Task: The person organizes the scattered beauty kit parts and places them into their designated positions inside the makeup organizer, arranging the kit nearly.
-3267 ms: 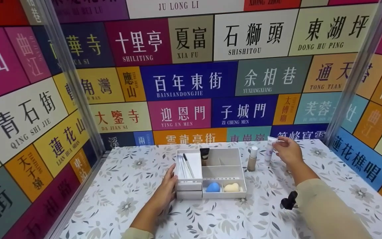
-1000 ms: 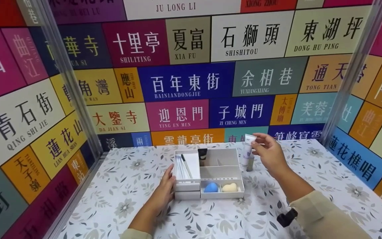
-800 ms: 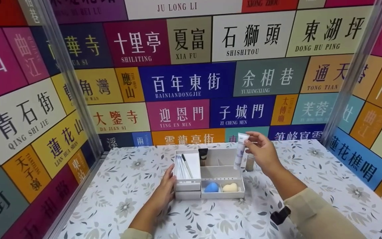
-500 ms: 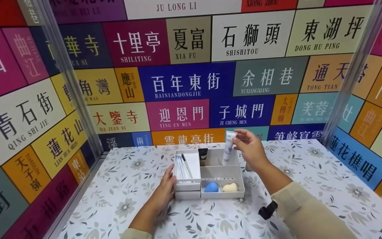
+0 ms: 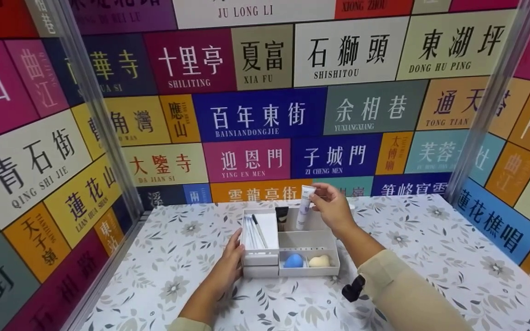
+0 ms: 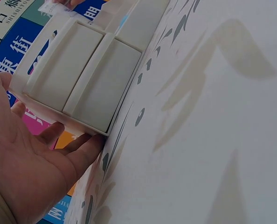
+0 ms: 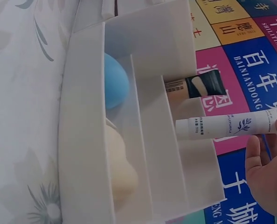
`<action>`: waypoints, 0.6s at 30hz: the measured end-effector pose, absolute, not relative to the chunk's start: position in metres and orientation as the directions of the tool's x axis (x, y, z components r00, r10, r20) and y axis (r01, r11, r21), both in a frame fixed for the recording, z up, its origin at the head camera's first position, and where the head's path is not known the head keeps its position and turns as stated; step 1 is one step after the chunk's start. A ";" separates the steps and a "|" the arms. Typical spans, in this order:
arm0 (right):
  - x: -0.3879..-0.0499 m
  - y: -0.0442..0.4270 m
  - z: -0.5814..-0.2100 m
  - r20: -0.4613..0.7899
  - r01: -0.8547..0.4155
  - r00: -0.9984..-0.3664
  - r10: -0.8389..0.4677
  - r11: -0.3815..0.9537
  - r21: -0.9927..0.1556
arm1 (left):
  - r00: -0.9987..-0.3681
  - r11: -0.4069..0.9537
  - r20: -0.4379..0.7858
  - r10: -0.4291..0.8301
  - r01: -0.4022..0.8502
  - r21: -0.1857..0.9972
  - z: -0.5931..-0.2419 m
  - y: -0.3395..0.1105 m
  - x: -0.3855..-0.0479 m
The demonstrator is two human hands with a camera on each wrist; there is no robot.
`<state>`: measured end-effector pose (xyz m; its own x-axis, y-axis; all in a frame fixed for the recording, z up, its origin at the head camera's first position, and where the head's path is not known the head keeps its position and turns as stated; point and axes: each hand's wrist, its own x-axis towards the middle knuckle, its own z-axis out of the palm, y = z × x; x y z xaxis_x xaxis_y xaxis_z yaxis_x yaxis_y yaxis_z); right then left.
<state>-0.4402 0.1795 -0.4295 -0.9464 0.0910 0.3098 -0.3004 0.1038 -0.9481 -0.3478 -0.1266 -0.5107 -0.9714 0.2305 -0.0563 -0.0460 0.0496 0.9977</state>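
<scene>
My right hand (image 5: 331, 209) pinches a white cosmetic tube (image 5: 304, 208) near its flat end, cap downward. In the head view the tube stands over the back compartment of a white makeup organizer (image 5: 261, 260); the right wrist view shows its cap (image 7: 183, 128) just at the compartment's opening. A black-and-beige foundation tube (image 7: 194, 87) leans in that same compartment, left of the white tube. Against the organizer's left side rests my left hand (image 5: 226, 262); in the left wrist view its fingers (image 6: 85, 151) touch the side wall beside two drawers.
A blue makeup sponge (image 5: 294, 260) and a cream one (image 5: 319, 260) sit in the front compartments. Thin white sticks and a dark pen-like stick (image 5: 259, 230) lie in the left tray. The foundation bottle is mostly hidden behind my right hand. A flower-patterned cloth (image 5: 173, 285) covers the table.
The right hand has carried the white tube leftward from the table's right side, past the bottle, to over the back compartment. My left hand has stayed at the organizer's side.
</scene>
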 end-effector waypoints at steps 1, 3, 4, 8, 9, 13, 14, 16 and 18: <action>-0.441 0.178 -0.430 0.307 -0.298 -0.947 0.091 0.099 -0.949 | -0.972 0.048 -0.058 0.229 -0.048 0.998 -0.510 -0.126 -0.348; -0.442 0.176 -0.431 0.297 -0.289 -0.950 0.094 0.090 -0.953 | -0.972 0.045 -0.060 0.227 -0.051 0.998 -0.510 -0.126 -0.348; -0.443 0.176 -0.431 0.298 -0.290 -0.950 0.095 0.088 -0.953 | -0.972 0.038 -0.061 0.227 -0.053 0.998 -0.510 -0.126 -0.348; -0.446 0.171 -0.436 0.300 -0.291 -0.949 0.091 0.102 -0.951 | -0.973 0.025 -0.063 0.224 -0.059 0.998 -0.510 -0.125 -0.349; -0.446 0.170 -0.438 0.300 -0.290 -0.950 0.087 0.108 -0.951 | -0.973 0.024 -0.063 0.224 -0.059 0.998 -0.511 -0.125 -0.350; -0.447 0.165 -0.451 0.280 -0.266 -0.958 0.070 0.156 -0.951 | -0.973 0.031 -0.068 0.221 -0.063 0.998 -0.511 -0.125 -0.350; -0.447 0.164 -0.455 0.269 -0.256 -0.961 0.064 0.169 -0.952 | -0.973 0.035 -0.068 0.221 -0.062 0.997 -0.511 -0.125 -0.350; -0.446 0.163 -0.462 0.253 -0.239 -0.966 0.049 0.198 -0.951 | -0.973 0.034 -0.069 0.222 -0.063 0.997 -0.511 -0.125 -0.350; -0.446 0.163 -0.468 0.243 -0.229 -0.969 0.039 0.220 -0.948 | -0.972 0.033 -0.065 0.226 -0.059 0.998 -0.511 -0.126 -0.350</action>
